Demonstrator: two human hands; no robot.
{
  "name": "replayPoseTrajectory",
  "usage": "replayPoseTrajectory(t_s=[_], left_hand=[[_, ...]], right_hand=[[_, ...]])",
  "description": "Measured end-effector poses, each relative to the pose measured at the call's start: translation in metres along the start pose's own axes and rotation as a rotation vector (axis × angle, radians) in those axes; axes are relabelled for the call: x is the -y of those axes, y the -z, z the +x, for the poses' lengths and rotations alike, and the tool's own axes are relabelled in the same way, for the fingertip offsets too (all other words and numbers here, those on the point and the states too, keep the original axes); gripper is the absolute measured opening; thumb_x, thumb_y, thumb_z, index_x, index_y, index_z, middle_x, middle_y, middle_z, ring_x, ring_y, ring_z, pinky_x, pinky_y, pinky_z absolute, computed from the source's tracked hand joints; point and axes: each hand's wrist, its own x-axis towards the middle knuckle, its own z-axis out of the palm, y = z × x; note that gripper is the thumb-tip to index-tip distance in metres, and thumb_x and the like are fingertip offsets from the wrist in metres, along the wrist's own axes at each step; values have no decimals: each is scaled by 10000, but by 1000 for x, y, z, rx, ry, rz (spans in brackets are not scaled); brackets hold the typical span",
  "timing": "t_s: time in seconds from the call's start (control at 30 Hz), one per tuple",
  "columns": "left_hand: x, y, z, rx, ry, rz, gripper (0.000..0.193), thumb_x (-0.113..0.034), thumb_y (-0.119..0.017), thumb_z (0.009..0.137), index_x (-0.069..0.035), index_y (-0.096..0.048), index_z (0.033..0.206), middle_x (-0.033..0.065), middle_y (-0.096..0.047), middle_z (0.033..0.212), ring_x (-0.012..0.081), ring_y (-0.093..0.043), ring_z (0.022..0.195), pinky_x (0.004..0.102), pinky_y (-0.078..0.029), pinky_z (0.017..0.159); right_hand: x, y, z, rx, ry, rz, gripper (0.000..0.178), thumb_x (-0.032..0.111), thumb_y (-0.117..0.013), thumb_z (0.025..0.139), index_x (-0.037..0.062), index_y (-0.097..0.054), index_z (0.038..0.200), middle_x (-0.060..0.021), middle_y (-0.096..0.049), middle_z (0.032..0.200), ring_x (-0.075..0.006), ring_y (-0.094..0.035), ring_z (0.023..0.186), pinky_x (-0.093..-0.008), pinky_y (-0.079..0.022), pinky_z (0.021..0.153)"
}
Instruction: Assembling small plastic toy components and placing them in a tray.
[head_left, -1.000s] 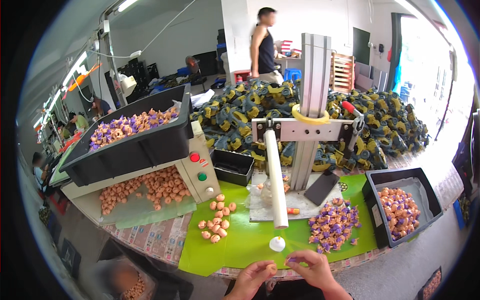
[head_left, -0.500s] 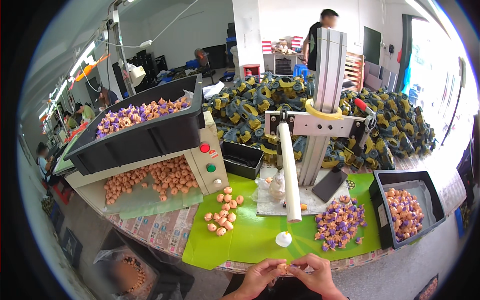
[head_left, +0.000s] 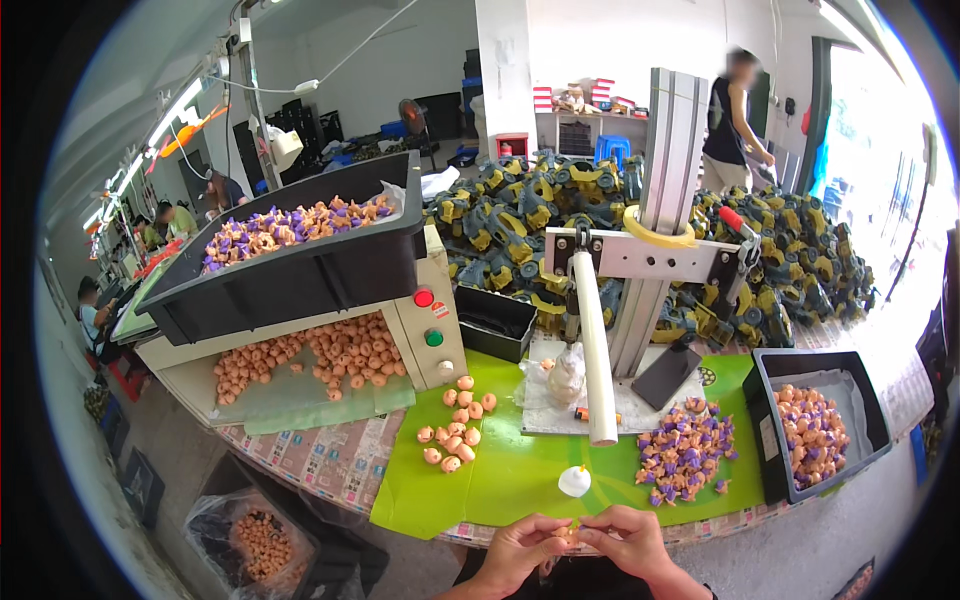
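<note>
- Both hands meet at the tabletop's near edge, pinching one small peach piece (head_left: 567, 535) between them.
- The left hand (head_left: 523, 548) grips it with thumb and fingers drawn together; the right hand (head_left: 627, 545) pinches its other side.
- Just beyond the hands, a white bottle (head_left: 574, 482) stands on a green mat (head_left: 400, 495).
- To the left, loose peach balls (head_left: 457, 432) lie on the mat.
- To the right is a heap of peach-and-purple parts (head_left: 685, 450), beside a black tray (head_left: 776, 470) of similar ones.
- Behind the bottle, a press (head_left: 596, 370) stands near a dark phone (head_left: 667, 376).
</note>
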Motion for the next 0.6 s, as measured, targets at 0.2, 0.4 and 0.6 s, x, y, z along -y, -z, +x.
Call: replayPoseTrajectory(t_s=[0.2,0.4,0.6], left_hand=[[-31,3,-1,31,40,-119,259,-140,-684,889,-28,-577,1097,44,-633,957,139,-625,864,278,-513,794],[-51,14,-5,31,-27,-135,196,-180,-635,930,-64,-591,1082,15,-620,976,119,-598,888,266,-483,798],[-56,29,-7,0,-69,-109,142,-184,-628,935,-78,-613,1028,0,-610,965,109,-584,885,264,-461,807]], right_hand=[[78,14,64,-7,668,-685,243,130,-739,771,73,-716,1006,-89,-681,836,-252,-616,791,-365,-475,709],[174,-6,158,-50,1306,-771,457,93,-673,796,74,-574,1241,-145,-625,1172,-292,-579,1017,-398,-442,864],[203,3,231,-161,1058,-572,485,169,-614,896,42,-477,1344,-181,-454,1407,-344,-500,1212,-426,-391,1011]])
